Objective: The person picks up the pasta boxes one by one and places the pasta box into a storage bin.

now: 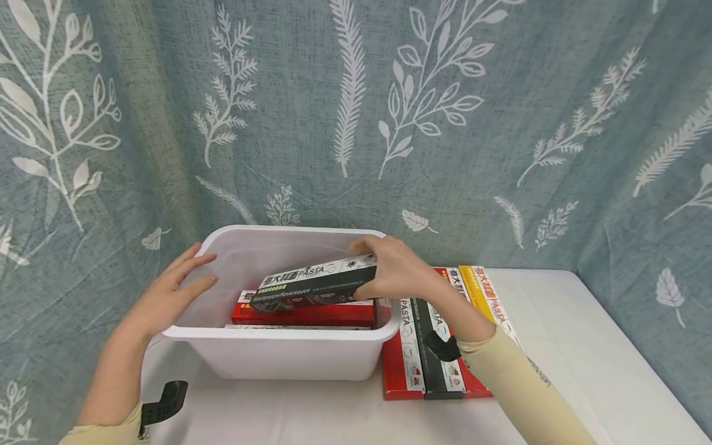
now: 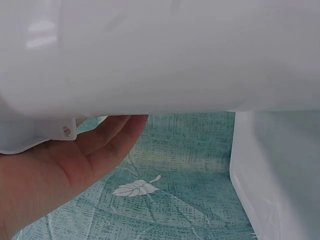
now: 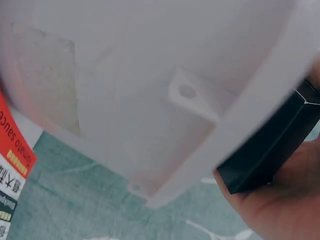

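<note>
A black pasta box [image 1: 314, 285] is gripped at its right end by my right hand [image 1: 397, 270], thumb in front and fingers over the top. It tilts, left end lower, inside a white plastic bin [image 1: 283, 358]. Beneath it lies a red pasta box [image 1: 303, 315], with the white edge of another box in front. In the right wrist view the black box's end [image 3: 267, 147] shows past the bin rim. My left hand [image 1: 167, 300] is at the bin's left rim, fingers extended and holding nothing; whether it touches the rim I cannot tell.
Right of the bin, several pasta boxes lie side by side on the white table [image 1: 573, 346]: a red box [image 1: 394, 371], a black box [image 1: 436, 377] and a yellow-ended box [image 1: 473, 278] among them. A blue-green leaf-patterned curtain [image 1: 311, 123] hangs behind the bin.
</note>
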Demonstrator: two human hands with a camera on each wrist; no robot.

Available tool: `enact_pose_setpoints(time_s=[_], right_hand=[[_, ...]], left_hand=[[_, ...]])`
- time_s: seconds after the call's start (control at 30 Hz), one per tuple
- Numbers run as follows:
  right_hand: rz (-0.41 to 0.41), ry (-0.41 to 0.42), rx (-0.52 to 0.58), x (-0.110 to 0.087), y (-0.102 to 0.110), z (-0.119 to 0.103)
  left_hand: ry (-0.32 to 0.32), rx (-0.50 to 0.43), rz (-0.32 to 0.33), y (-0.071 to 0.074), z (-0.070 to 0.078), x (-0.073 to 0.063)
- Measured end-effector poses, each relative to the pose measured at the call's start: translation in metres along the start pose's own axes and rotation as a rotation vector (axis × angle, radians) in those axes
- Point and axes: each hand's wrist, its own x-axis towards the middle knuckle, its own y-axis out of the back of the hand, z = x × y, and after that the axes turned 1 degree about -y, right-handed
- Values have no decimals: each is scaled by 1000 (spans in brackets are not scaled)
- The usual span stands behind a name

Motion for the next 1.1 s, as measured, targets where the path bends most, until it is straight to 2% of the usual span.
enact_pose_setpoints(time_s=[0.2, 0.27, 0.37, 0.47, 0.6, 0.77, 0.93, 1.1], right_hand=[[-64, 89, -34, 23, -11, 3], [-56, 125, -65, 27, -13, 6], [15, 170, -94, 29, -14, 11], [127, 172, -81, 24, -14, 15], [244, 107, 0, 6, -10, 24], [330, -10, 131, -23, -7, 40], [357, -105, 282, -53, -5, 56], [324, -209, 376, -78, -7, 71]], left_hand=[[-9, -11, 4, 0, -1, 0], [-10, -13, 2, 0, 0, 0], [-9, -18, 3, 0, 1, 0], [-8, -16, 5, 1, 1, -1], [-4, -19, -5, 1, 1, -1], [4, -22, -10, 0, -1, 1], [2, -26, -9, 0, -1, 1], [3, -32, -11, -1, -1, 1]])
